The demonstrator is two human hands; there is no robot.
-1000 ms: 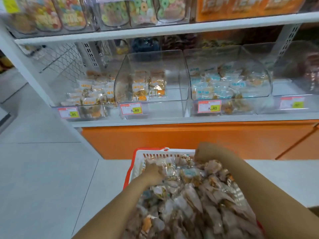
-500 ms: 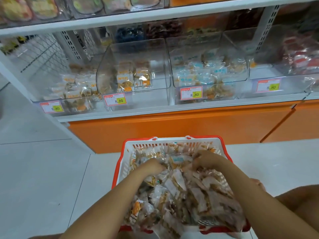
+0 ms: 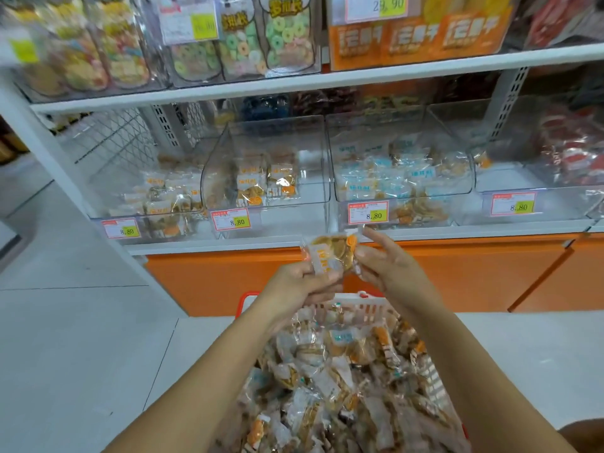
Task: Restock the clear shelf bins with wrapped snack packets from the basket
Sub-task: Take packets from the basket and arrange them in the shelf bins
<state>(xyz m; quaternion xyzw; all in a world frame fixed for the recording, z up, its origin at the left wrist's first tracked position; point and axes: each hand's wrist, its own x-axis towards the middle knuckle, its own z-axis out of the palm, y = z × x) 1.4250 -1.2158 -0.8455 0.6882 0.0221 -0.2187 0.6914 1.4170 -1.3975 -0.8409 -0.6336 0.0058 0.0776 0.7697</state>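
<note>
Nearest to us, the red-rimmed white basket (image 3: 369,310) sits low in the middle of the view, heaped with wrapped snack packets (image 3: 327,387) in clear film. Both forearms reach forward over the heap. Above the basket's far rim we see the left hand (image 3: 294,286), its fingers curled round the lower left part of an orange-marked packet (image 3: 330,253). The right hand (image 3: 389,266) meets it from the right and pinches the packet's right edge between thumb and fingertips, forefinger raised. So both hands are closed on this one packet, which is held up in the air in front of the shelf edge, outside any bin.

Under the basket lies a pale tiled floor (image 3: 81,338), running off to the left. Beyond the hands stands an orange base panel (image 3: 474,273) beneath the white lower shelf (image 3: 196,246).

On that shelf we count four clear bins. The left bin (image 3: 130,191) holds orange-labelled packets, the middle bin (image 3: 268,142) only a few at its back, the right bin (image 3: 398,148) blue-labelled ones, and the far-right bin (image 3: 539,191) shows bare floor at its front. Each front carries a price tag (image 3: 231,219) reading 8.80.

Farther up, the upper shelf (image 3: 294,83) bears clear tubs of ring sweets (image 3: 277,34) and orange boxes (image 3: 418,37). A tag (image 3: 379,6) above them reads 29.90. The other writing is too blurred for us to read.
</note>
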